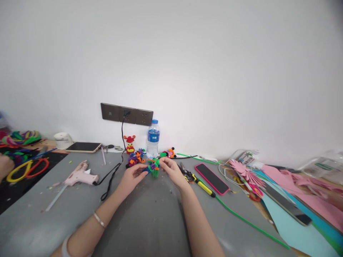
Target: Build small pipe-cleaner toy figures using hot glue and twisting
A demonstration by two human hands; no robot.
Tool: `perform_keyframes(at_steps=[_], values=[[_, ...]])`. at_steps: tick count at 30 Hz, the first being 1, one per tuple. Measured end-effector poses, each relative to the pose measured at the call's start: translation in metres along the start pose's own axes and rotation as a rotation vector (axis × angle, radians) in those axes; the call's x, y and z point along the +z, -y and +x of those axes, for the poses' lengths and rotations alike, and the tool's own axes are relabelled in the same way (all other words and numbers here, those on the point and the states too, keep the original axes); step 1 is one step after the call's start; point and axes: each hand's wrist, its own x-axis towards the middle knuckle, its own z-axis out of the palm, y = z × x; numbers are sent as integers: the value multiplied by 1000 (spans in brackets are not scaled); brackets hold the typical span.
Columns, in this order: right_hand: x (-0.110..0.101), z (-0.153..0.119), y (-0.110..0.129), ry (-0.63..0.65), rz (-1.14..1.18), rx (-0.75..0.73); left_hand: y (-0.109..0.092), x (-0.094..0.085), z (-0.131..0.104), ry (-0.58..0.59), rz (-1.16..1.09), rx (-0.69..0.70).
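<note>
A small figure of green, blue and purple fuzzy stems (154,168) is between my two hands, above the grey table (139,225). My left hand (134,175) has its fingers closed on the figure's blue left side. At the figure's upper right, the fingers of my right hand (169,167) are pinched together on it. Right behind my left hand sits a purple, orange and red fuzzy figure (136,157). A red and yellow figure (130,144) stands farther back, beside a water bottle (153,139).
A pink glue gun (80,175) with its cord lies to the left. Yellow-handled pliers (198,180) and a pink-edged phone (211,178) lie to the right, near a long green stem (241,217). Another person's hand (5,166) shows at the left edge, near scissors (28,171).
</note>
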Motion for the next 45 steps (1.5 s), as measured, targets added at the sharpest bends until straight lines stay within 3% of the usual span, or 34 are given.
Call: perform_keyframes(at_steps=[16,37,45], values=[[0,0,-1,14,-13,18,-3,-1,-1,4,11,7],[0,0,5,-117,-15,-48,-7,-2,-1,-2,3,7],[0,0,2,-102,-30,-40,-7,-1,-2,-2,16,12]])
